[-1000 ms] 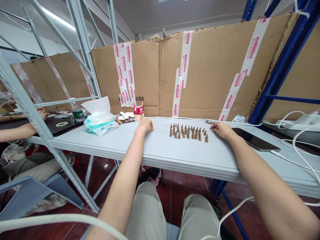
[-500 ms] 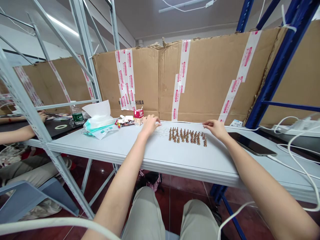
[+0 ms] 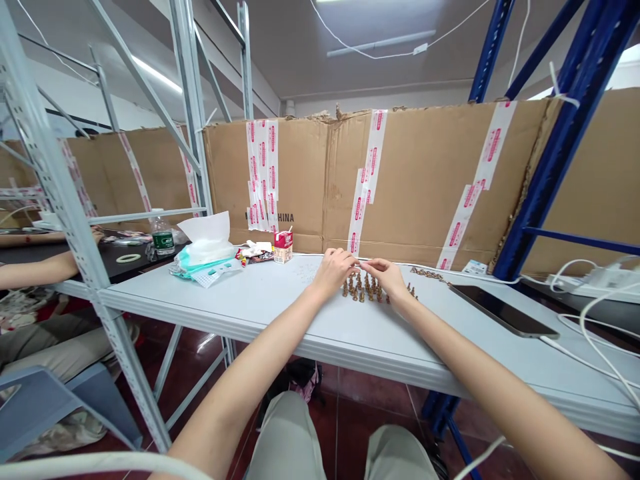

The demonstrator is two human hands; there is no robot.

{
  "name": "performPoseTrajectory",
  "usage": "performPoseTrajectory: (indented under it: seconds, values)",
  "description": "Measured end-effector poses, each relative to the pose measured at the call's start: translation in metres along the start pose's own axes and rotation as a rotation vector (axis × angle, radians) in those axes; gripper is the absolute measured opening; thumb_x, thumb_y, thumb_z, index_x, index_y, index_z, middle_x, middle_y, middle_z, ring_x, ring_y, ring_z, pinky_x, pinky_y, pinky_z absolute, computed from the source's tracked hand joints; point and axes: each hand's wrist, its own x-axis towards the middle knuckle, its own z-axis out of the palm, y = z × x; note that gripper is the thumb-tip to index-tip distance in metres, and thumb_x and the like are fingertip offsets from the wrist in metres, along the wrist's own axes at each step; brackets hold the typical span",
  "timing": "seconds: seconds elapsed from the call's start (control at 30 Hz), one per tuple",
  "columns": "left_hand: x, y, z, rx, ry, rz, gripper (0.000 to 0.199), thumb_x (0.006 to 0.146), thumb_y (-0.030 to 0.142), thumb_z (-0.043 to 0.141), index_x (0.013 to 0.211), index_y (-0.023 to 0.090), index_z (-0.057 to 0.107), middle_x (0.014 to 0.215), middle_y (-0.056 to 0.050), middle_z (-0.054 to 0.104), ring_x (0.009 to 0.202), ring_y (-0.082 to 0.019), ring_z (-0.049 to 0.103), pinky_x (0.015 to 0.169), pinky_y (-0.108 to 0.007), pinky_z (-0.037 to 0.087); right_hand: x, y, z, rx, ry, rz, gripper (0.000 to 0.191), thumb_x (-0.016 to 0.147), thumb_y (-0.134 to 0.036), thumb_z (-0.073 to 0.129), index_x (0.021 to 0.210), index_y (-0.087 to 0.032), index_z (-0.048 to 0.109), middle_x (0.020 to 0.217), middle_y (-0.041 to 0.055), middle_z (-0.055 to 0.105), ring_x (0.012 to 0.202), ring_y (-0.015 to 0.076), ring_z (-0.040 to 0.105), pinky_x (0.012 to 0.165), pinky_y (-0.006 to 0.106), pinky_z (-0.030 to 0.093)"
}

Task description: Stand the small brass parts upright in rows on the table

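— Where are the hands?
— Near the centre of the frame, above the desk (image 3: 240,310). The left hand (image 3: 333,272) and right hand (image 3: 390,277) have their fingertips together or almost so, with the fingers bent.
— Pinching anything?
— I can't tell; whatever may be between the fingertips is too small or hidden.
— What's beneath them?
— Small brass-coloured pieces (image 3: 361,288), standing upright in a group at the centre of the frame, partly covered by the right hand and wrist.
— Any others?
— More brass-coloured pieces (image 3: 427,273) lie right of centre, behind the black phone (image 3: 503,311). Tiny clear pieces (image 3: 305,270) are spread just left of the left hand.
— And further left?
— A red-and-white drink carton (image 3: 283,248) with a straw, then crumpled wrappers (image 3: 256,252) and a white-and-teal tissue pack (image 3: 207,250).
— Anyone else?
— Another person's forearm (image 3: 40,272) shows at the left edge, by a black surface holding a bottle (image 3: 163,238) and a tape roll (image 3: 129,258).
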Motion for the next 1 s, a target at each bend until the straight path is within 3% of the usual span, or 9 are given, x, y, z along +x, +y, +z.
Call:
performPoseTrajectory:
  seconds: [0.3,0.43,0.53,0.77,1.0]
  values:
    - [0.002,0.005,-0.001,0.017,0.032,0.01,0.024,0.088,0.034,0.041,0.084,0.019,0.06,0.081,-0.001,0.062,0.08,-0.014,0.049,0.076,-0.03,0.028,-0.009,-0.01,-0.004,-0.018,-0.047,-0.045,0.041,0.059,-0.054,0.064,0.072,-0.016,0.058,0.072,0.005,0.063,0.067,0.0156,0.055,0.065,0.028,0.04]
    - [0.001,0.008,-0.002,0.048,0.09,-0.004,0.026,0.09,0.033,0.038,0.085,0.02,0.06,0.082,-0.001,0.063,0.081,-0.014,0.05,0.078,-0.031,0.027,-0.012,-0.01,-0.001,-0.163,-0.073,-0.14,0.041,0.08,-0.054,0.039,0.067,-0.018,0.053,0.063,0.0009,0.056,0.057,0.0126,0.047,0.058,0.025,0.036]
    - [0.001,0.01,-0.001,0.072,0.116,-0.007,0.026,0.089,0.034,0.038,0.085,0.02,0.06,0.081,-0.001,0.063,0.081,-0.014,0.051,0.08,-0.031,0.027,-0.016,-0.012,-0.001,-0.353,-0.082,-0.23,0.045,0.086,-0.05,0.026,0.06,-0.019,0.045,0.055,-0.0006,0.048,0.053,0.0125,0.042,0.056,0.025,0.032]
    - [0.002,0.017,0.001,0.102,0.141,0.004,0.026,0.09,0.032,0.036,0.098,0.022,0.058,0.079,0.0,0.065,0.077,-0.013,0.051,0.079,-0.03,0.028,-0.02,-0.016,-0.001,-0.627,0.052,-0.282,0.041,0.088,-0.042,0.023,0.063,-0.019,0.046,0.053,0.001,0.047,0.05,0.0137,0.037,0.053,0.025,0.025]
    - [0.004,0.019,0.001,0.117,0.034,-0.034,0.029,0.092,0.031,0.03,0.09,0.019,0.057,0.08,-0.002,0.064,0.079,-0.013,0.051,0.079,-0.031,0.028,-0.022,-0.018,-0.003,-0.687,0.04,-0.305,0.042,0.088,-0.041,0.022,0.064,-0.019,0.048,0.051,0.0013,0.048,0.046,0.0133,0.035,0.051,0.025,0.023]
